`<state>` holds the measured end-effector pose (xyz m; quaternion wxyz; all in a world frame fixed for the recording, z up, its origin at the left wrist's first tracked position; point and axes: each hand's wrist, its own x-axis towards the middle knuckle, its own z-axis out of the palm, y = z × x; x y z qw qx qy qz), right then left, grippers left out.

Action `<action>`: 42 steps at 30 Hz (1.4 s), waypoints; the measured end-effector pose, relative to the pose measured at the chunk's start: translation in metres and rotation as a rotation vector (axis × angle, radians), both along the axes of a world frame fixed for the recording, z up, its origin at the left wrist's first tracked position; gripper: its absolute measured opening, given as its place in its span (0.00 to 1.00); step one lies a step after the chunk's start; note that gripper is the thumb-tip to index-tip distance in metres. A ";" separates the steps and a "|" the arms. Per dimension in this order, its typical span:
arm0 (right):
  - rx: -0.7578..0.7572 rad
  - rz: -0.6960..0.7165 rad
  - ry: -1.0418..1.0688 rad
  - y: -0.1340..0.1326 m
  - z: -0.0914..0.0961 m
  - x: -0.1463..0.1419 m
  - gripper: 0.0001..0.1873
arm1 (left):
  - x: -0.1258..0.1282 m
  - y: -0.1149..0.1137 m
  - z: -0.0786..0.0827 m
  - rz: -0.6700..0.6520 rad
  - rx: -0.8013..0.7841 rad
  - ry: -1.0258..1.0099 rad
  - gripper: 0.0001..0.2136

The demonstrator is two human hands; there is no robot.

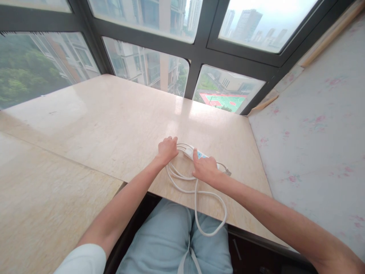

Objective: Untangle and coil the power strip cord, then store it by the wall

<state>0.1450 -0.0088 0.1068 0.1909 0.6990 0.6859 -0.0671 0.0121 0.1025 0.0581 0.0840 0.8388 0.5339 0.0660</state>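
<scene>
A white power strip [201,154] with blue markings lies on the stone-patterned counter, partly covered by my right hand [205,168]. That hand is closed over the strip, thumb and fingers at its sides. To its left, my left hand [168,150] is closed around loops of the strip's white cord [182,189], at the strip's left end. The cord makes several loose coils, and one loop hangs over the counter's front edge above my lap. Just right of my right hand rests the plug [227,172], on the counter.
The pale counter [119,110] runs left and back to dark-framed windows [196,57]. A wall with flowered paper [316,144] bounds the right side. My legs [171,236] are below the counter's front edge, beside a dark space.
</scene>
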 end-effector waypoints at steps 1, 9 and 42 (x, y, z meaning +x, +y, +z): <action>-0.005 -0.005 0.000 -0.001 0.001 -0.001 0.47 | 0.000 0.004 -0.001 0.018 -0.023 -0.011 0.17; -0.049 -0.068 0.002 0.001 -0.006 0.014 0.51 | -0.004 0.018 -0.002 0.161 -0.130 -0.085 0.20; -0.024 -0.177 0.037 -0.009 -0.013 0.030 0.45 | -0.002 -0.069 -0.005 0.830 -0.882 -1.885 0.14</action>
